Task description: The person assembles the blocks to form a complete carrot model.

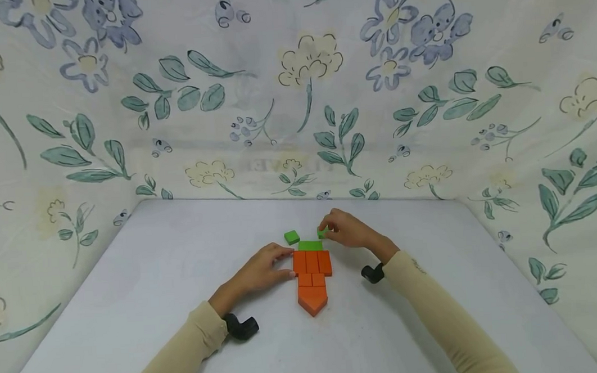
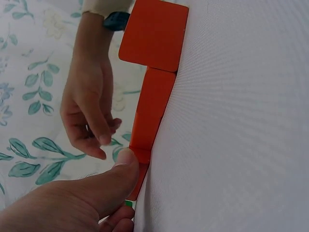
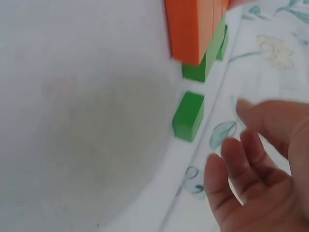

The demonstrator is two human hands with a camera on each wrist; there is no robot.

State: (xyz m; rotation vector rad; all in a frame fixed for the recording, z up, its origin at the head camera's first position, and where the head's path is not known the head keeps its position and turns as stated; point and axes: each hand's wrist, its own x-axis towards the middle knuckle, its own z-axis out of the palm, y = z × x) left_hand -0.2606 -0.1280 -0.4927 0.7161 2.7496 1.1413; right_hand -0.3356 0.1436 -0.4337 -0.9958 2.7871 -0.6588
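On the white table lies a flat figure of orange blocks [image 1: 311, 263], with a pointed orange piece [image 1: 312, 299] at its near end. A green strip [image 1: 310, 245] touches its far end. My left hand [image 1: 262, 269] pinches the leftmost long orange block, thumb [image 2: 126, 162] at its near end and a finger at the far end. Just beyond the strip, my right hand [image 1: 348, 229] hovers at a small green block [image 1: 323, 233]. In the right wrist view, a gap separates its curved, spread fingers [image 3: 217, 181] from that green block [image 3: 189, 116].
Another small green block [image 1: 292, 237] lies left of the strip, beside my left fingers. The white table [image 1: 180, 243] ends at a floral cloth wall [image 1: 256, 143] behind and at the sides. Black wrist devices [image 1: 242, 328] sit at both wrists.
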